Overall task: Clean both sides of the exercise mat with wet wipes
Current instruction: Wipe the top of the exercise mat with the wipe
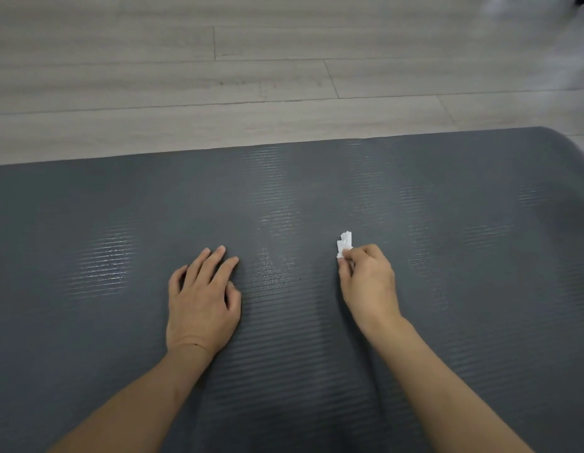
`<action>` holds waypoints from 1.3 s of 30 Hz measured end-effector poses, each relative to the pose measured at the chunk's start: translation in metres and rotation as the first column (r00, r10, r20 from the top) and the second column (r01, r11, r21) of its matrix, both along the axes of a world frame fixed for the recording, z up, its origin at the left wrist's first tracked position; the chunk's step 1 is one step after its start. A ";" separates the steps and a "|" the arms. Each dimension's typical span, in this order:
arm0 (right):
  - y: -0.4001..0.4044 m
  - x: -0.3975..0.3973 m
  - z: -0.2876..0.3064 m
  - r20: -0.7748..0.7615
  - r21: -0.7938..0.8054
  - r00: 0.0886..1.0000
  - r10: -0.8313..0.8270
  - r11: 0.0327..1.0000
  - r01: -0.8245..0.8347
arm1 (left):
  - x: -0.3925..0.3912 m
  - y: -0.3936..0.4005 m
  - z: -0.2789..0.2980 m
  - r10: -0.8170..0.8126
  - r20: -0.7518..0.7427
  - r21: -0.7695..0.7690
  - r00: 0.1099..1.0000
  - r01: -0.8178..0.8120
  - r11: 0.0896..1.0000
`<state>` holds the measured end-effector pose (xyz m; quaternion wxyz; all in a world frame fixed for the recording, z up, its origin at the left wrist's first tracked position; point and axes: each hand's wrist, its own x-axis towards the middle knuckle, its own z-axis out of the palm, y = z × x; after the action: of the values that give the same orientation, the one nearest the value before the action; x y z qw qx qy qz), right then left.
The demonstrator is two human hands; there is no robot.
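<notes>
— Where's your wet wipe (344, 244)?
— Bunched, pinched in your right hand (369, 282), right of centre on the grey exercise mat (480, 256).
— And your left hand (202, 302)?
— Flat on the mat, fingers relaxed, holding nothing.

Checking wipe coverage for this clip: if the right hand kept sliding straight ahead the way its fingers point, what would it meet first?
Only more mat: the right hand, pinching the wet wipe, faces bare grey exercise mat up to its far edge, then the wooden floor. Nothing appears to lie in that line.
</notes>
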<state>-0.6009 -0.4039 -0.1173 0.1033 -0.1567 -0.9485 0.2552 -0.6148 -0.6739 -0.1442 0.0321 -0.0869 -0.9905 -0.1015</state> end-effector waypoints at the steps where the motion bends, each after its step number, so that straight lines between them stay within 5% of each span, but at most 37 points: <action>1: -0.001 -0.001 0.000 -0.005 0.023 1.000 0.010 1.000 -0.010 | 0.000 0.000 0.000 0.002 0.001 0.006 1.000 -0.002 1.000; 7: -0.021 -0.016 -0.005 -0.057 0.006 0.996 -0.067 0.998 0.067 | -0.001 0.000 0.000 0.019 0.008 0.032 1.000 -0.020 0.999; 14: -0.086 -0.037 -0.007 -0.083 0.116 0.919 0.387 0.919 -0.376 | -0.002 -0.001 0.001 0.010 0.003 0.008 1.000 -0.010 1.000; 17: 0.001 -0.038 0.001 0.085 0.206 0.977 0.197 0.956 -0.211 | -0.001 0.001 0.002 0.014 -0.003 0.013 1.000 -0.014 1.000; 20: 0.081 -0.030 0.009 0.082 0.230 0.980 -0.181 0.960 0.158 | -0.002 0.002 0.002 0.014 0.008 0.007 1.000 -0.015 1.000; 22: 0.062 -0.033 0.007 0.054 0.198 0.947 -0.317 0.933 0.301 | -0.002 0.001 0.002 0.015 0.018 0.003 1.000 -0.015 1.000; 25: -0.047 -0.039 -0.004 -0.010 0.062 0.999 -0.040 0.997 0.040 | -0.001 -0.001 0.004 0.011 0.017 0.013 1.000 -0.012 1.000; 27: -0.101 -0.030 -0.009 -0.025 0.123 0.963 0.268 0.957 -0.263 | -0.001 -0.002 0.003 -0.004 0.001 0.017 1.000 0.004 1.000; 29: -0.081 -0.034 -0.006 -0.015 0.179 0.917 0.398 0.904 -0.389 | -0.001 -0.002 0.003 -0.005 -0.011 0.022 1.000 0.005 1.000; 32: 0.022 -0.038 0.008 0.121 0.255 0.990 0.070 0.962 -0.099 | -0.001 -0.001 0.003 -0.006 -0.015 0.018 1.000 0.006 1.000; 35: 0.086 -0.030 0.013 0.064 0.259 0.942 -0.329 0.917 0.303 | -0.001 0.001 0.003 0.005 -0.012 0.003 1.000 -0.005 1.000; 37: 0.044 -0.034 0.009 0.026 0.236 0.943 -0.330 0.919 0.315 | -0.002 0.001 0.004 0.007 -0.004 0.001 1.000 -0.007 1.000; 39: -0.039 -0.040 -0.001 0.000 0.104 0.995 -0.101 0.989 0.100 | -0.002 0.000 0.004 0.004 -0.006 0.003 1.000 -0.004 1.000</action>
<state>-0.6411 -0.4433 -0.1180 0.1216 -0.1995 -0.9516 0.1996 -0.6166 -0.6735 -0.1403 0.0353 -0.0851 -0.9905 -0.1025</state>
